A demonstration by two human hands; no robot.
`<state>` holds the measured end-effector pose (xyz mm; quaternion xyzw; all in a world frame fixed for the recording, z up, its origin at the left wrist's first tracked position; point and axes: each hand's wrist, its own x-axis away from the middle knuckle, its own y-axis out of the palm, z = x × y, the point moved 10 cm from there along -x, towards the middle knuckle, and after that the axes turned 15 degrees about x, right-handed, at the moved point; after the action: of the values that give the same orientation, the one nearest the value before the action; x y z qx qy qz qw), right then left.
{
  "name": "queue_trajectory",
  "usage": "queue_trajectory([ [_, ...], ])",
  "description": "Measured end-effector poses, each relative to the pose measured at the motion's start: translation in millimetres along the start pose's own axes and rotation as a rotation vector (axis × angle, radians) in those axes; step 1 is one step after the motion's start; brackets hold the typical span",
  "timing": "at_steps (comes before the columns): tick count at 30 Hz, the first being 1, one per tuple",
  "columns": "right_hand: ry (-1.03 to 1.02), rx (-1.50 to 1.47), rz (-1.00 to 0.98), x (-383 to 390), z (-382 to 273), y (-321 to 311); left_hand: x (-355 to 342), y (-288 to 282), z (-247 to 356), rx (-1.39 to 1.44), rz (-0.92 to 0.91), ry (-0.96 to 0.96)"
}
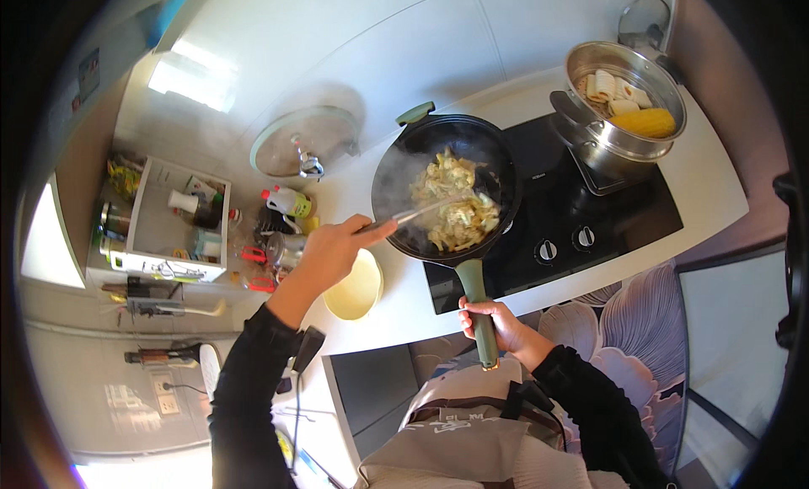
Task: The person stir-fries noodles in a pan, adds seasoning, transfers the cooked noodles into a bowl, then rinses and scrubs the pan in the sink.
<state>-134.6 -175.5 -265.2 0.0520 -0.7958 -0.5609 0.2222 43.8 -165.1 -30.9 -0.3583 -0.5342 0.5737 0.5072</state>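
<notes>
Food (459, 194) lies loosely piled across the middle and right of the dark wok (421, 142), pale yellow pieces with some browner edges, steam rising over them. My left hand (344, 246) is closed around the handle of a long utensil (417, 213), its far end among the pieces, where I cannot make out its shape. My right hand (499, 327) is wrapped around the wok's green handle (472, 278). I judge the frying well along from the colour, though doneness I cannot tell; nothing has been dished out that I can see, and the yellow bowl (354, 287) shows no food in it.

For room, the bowl sits close by the wok's lower left, under my left wrist, and the glass lid (291, 148) leans on the wall behind it. Black stovetop (539, 165) lies open between wok and steamer pot (628, 148), so rightward looks freest. The green handle juts past the counter's front edge (400, 337) towards my body.
</notes>
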Motion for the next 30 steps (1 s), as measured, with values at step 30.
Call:
queue_trajectory([
  [30,0.056,0.241,0.111,3.2,-8.3,3.4,96.1,-7.0,46.0,0.031,0.133,-0.523],
])
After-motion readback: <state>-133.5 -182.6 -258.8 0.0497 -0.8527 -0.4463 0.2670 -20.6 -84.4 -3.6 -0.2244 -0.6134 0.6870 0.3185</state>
